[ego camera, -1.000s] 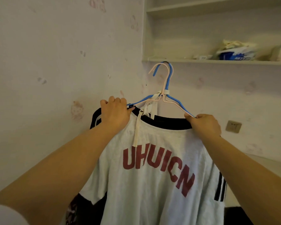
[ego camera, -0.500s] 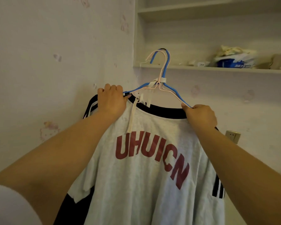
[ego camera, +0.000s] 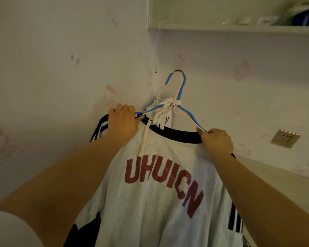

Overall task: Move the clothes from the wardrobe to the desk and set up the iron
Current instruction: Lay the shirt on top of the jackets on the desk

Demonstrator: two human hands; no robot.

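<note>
A white T-shirt (ego camera: 161, 202) with a black collar and red letters hangs in front of me on blue and pink hangers (ego camera: 181, 97) bunched together. My left hand (ego camera: 124, 120) grips the shirt's left shoulder over the hanger arm. At the right shoulder my right hand (ego camera: 217, 141) grips the other hanger arm and the cloth. The hanger hooks stand up near the wall corner. White tags and a cloth strap dangle at the neck. Darker clothes show behind the shirt. No iron is in view.
A pale shelf (ego camera: 239, 29) with bags on it runs along the wall at upper right. A wall socket (ego camera: 284, 139) sits to the right. The light desk top (ego camera: 278, 182) lies low on the right, below the wall.
The clothes and both hands sit lower and further right in the frame, and the shelf has slid up to the top edge. Both grips are unchanged.
</note>
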